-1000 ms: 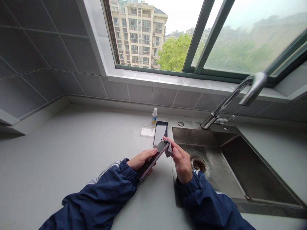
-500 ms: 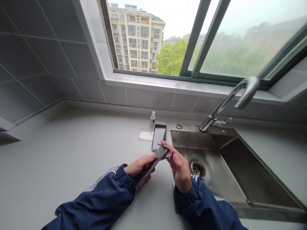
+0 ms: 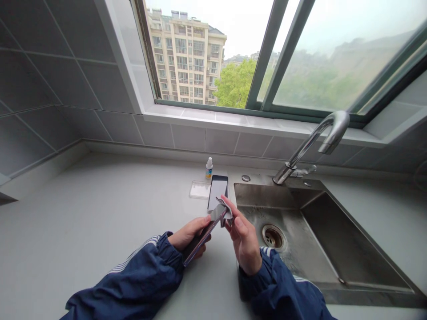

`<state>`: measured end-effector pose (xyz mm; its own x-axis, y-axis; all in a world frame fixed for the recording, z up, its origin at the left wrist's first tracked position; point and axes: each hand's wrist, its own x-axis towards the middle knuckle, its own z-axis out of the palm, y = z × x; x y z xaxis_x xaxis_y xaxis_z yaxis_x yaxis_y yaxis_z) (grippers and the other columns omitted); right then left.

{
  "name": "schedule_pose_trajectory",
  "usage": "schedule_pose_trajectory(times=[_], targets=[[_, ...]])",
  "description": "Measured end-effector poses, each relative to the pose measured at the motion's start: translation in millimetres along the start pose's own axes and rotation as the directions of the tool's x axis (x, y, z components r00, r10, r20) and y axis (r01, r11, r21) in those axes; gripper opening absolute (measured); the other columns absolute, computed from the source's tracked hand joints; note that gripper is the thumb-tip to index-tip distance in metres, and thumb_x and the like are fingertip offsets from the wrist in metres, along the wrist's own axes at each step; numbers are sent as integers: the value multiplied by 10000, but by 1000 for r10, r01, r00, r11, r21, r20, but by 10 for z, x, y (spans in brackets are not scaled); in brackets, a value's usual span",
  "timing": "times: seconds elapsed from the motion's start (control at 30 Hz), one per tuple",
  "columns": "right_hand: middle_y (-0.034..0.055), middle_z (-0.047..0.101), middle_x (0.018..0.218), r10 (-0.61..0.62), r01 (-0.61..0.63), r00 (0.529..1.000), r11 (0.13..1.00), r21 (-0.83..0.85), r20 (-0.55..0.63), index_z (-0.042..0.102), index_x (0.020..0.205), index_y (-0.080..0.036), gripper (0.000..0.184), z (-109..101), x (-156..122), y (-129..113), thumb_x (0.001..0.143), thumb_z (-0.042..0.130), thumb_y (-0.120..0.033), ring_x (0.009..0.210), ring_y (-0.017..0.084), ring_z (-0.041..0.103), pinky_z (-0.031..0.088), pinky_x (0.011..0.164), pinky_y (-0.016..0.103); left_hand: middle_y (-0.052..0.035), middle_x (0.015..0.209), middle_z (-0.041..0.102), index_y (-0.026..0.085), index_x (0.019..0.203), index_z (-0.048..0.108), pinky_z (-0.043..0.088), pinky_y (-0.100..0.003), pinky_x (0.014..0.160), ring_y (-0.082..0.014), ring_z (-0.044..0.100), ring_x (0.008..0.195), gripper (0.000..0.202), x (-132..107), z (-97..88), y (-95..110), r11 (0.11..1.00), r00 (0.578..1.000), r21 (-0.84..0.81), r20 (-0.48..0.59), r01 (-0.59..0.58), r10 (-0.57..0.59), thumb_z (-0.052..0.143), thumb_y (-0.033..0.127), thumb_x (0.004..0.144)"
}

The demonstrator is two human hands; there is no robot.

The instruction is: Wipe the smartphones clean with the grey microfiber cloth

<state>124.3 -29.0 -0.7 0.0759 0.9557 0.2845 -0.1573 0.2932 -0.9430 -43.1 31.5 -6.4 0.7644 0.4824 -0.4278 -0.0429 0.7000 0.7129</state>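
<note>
My left hand [image 3: 188, 234] grips a dark phone [image 3: 204, 234], held tilted on its edge above the grey counter [image 3: 83, 222]. My right hand [image 3: 242, 238] pinches a small grey cloth [image 3: 224, 211] against the phone's top end. A second phone [image 3: 217, 192] lies flat on the counter just behind, screen up. Left of it lies a clear phone case [image 3: 199, 189], and a small dropper bottle [image 3: 209, 167] stands behind both. Both my arms wear dark blue sleeves with white stripes.
A steel sink [image 3: 300, 231] with a drain sits to the right, its curved tap [image 3: 312, 140] above it. Grey tiled walls close the left and back. A window [image 3: 267, 49] over the sill looks out on buildings and trees.
The view has shifted slightly, so everything sits a little lower and to the left. My hands keep the phone and cloth together, with the cloth still at the phone's top end.
</note>
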Motion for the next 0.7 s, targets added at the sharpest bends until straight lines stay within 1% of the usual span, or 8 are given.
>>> schedule_pose_trajectory(times=[0.13,0.23,0.37,0.43,0.5,0.57,0.6,0.7], targets=[[94,610,1400,119,-122,992,976,182,28,531,1438,-216,539,4,48,-2,991,424,-498,1233,288,612,484,1061,487,125,404,392,256,812,384,230,-192,250,-86,307,241,613,-23,24,23,1000,1000,-18,25,9,-8,708,756,665],[86,604,1406,171,-168,985,956,242,9,563,1412,-234,520,17,69,-30,982,438,-499,1229,278,614,486,1060,482,121,395,410,258,827,400,205,-199,237,-95,307,234,617,-47,30,48,999,998,-31,59,35,-33,712,762,654],[84,616,1394,208,-205,978,938,278,19,569,1403,-247,517,41,78,-59,996,378,-501,1276,285,589,470,1078,521,114,405,430,255,853,437,200,-204,244,-97,326,243,575,-55,15,49,997,996,-53,81,53,-48,691,746,695],[96,617,1395,154,-151,988,965,212,4,577,1397,-225,525,45,64,-71,994,387,-503,1307,301,566,436,1111,538,116,402,418,257,867,450,203,-212,245,-103,330,244,553,-45,2,31,998,996,-54,87,36,-31,673,742,718],[91,582,1437,50,-49,999,997,60,-16,564,1411,-221,519,41,34,-85,985,444,-492,1365,314,507,359,1171,550,118,402,409,260,876,457,203,-220,244,-109,332,241,555,-31,-11,10,999,996,-51,87,18,-14,665,749,718],[69,520,1499,-60,58,998,993,-105,-14,524,1445,-241,517,31,-8,-97,978,492,-461,1430,315,425,286,1214,551,119,411,410,260,881,462,196,-222,245,-107,332,240,557,-20,-21,-8,999,997,-52,77,16,-12,667,751,715],[58,492,1522,-98,95,995,982,-164,-8,504,1460,-254,512,25,-29,-100,985,487,-444,1450,312,394,273,1221,548,119,413,408,259,878,464,188,-222,246,-105,330,240,555,-16,-24,-14,998,997,-56,71,21,-17,670,748,715],[49,438,1561,-185,182,983,942,-282,17,467,1485,-268,501,6,-76,-97,1006,437,-415,1467,306,367,315,1207,535,117,418,403,257,851,472,172,-226,254,-102,329,243,532,-11,-29,-19,996,998,-78,60,34,-29,677,731,722]])
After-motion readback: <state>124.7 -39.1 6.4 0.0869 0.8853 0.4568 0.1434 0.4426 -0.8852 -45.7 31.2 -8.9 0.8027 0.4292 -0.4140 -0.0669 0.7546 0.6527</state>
